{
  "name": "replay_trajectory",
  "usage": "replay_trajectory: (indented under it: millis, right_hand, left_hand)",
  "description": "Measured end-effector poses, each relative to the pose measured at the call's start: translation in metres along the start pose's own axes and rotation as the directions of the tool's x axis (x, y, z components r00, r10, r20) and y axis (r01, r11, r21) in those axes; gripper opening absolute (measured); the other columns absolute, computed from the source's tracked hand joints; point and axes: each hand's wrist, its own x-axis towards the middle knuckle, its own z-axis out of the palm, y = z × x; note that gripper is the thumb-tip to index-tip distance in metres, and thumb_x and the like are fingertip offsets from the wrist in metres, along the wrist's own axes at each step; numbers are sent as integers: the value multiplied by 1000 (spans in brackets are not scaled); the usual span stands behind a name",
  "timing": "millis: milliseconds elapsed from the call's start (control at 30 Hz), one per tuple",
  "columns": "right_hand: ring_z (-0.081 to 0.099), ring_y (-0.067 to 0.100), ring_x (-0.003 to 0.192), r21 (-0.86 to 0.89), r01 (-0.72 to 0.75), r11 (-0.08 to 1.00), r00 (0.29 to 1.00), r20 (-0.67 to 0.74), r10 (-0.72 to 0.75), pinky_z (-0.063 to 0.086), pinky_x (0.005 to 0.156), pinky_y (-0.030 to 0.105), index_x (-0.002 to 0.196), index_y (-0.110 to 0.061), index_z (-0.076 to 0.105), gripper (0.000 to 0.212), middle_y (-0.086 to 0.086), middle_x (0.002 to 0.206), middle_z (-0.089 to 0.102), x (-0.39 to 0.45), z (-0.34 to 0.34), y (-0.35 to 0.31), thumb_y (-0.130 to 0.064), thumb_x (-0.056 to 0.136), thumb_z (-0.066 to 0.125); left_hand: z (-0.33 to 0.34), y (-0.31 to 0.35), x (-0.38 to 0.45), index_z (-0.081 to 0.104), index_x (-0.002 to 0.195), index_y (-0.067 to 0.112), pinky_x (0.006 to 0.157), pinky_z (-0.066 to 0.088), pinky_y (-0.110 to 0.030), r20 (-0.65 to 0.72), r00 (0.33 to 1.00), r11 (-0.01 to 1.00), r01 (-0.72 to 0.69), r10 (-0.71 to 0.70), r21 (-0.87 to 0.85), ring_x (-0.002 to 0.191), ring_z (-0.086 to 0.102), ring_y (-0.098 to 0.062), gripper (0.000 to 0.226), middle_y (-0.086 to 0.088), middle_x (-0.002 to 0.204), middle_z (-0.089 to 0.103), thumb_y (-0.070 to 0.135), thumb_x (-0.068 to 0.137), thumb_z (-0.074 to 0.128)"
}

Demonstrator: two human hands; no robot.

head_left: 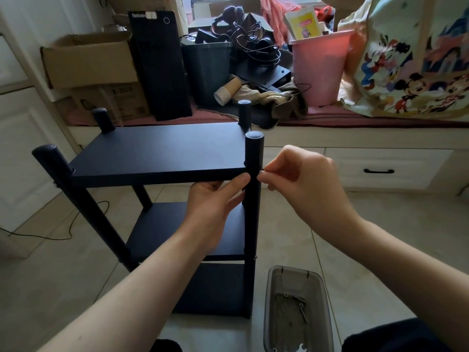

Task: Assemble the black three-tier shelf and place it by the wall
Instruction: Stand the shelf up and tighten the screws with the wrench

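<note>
The black shelf (162, 151) stands on the floor in front of the person, with all three boards already sitting between its four posts. The job now looks like fixing the top board (157, 158) to the near right post (253, 189).

The left hand (215, 201) is under the edge of the top board. Its thumb lies along the edge, right by the post, and its fingers curl against the post to keep it steady. The right hand (294, 174) is on the other side of the post. Its fingers pinch something very small against the post, level with the board. It may be a screw, but it is too tiny to be sure.

Next, I think the little thing must go straight into its hole and be turned tight. More screws and a small tool lie in the tray (275, 301) on the floor nearby. The shelf still has to go by the wall.
</note>
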Motion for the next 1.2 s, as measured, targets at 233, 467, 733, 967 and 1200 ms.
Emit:
replay_trajectory:
  millis: [233, 467, 733, 967, 1200]
  right_hand:
    - [69, 13, 64, 201, -159, 967, 985, 92, 143, 55, 62, 26, 76, -14, 67, 13, 3, 69, 72, 2, -2, -1, -11, 81, 79]
    - [69, 12, 67, 82, -87, 993, 995, 54, 83, 58, 71, 40, 76, -19, 65, 17, -2, 68, 70, 0, -2, -4, -12, 82, 78]
    - [64, 1, 70, -38, 0, 999, 1000, 7, 1, 46, 64, 9, 76, -20, 60, 20, -11, 68, 65, -2, 2, -4, -15, 82, 79]
    - [58, 10, 72, -221, 194, 956, 978, -30, -206, 45, 66, 16, 80, -13, 60, 18, -8, 69, 62, -5, 4, -3, -12, 83, 78]
    - [70, 7, 67, 133, -123, 984, 992, 41, 119, 56, 65, 23, 79, -17, 64, 14, -3, 70, 72, -3, 3, -1, -10, 87, 73]
  left_hand:
    - [-2, 2, -1, 69, 115, 5, 92, 58, -34, 12, 1000, 1000, 4, -4, 7, 109, 71, -24, 43, -12, 115, 74, 20, 75, 71]
    - [1, 1, 0, 72, 106, 10, 83, 58, -27, -7, 1000, 999, 15, -15, -37, 103, 73, -21, 35, -7, 106, 77, 20, 73, 70]
    - [2, 1, -1, 71, 111, 6, 87, 59, -30, -47, 999, 1000, 11, -12, -18, 105, 72, -21, 42, -10, 111, 76, 19, 71, 71]
    - [2, 1, -2, 72, 110, 6, 90, 59, -32, -60, 998, 1000, 18, -18, -4, 105, 72, -23, 41, -11, 110, 76, 19, 71, 72]
    - [2, 2, -2, 71, 109, 3, 90, 59, -33, -27, 999, 1000, 18, -18, -14, 105, 72, -24, 39, -13, 110, 75, 18, 72, 71]
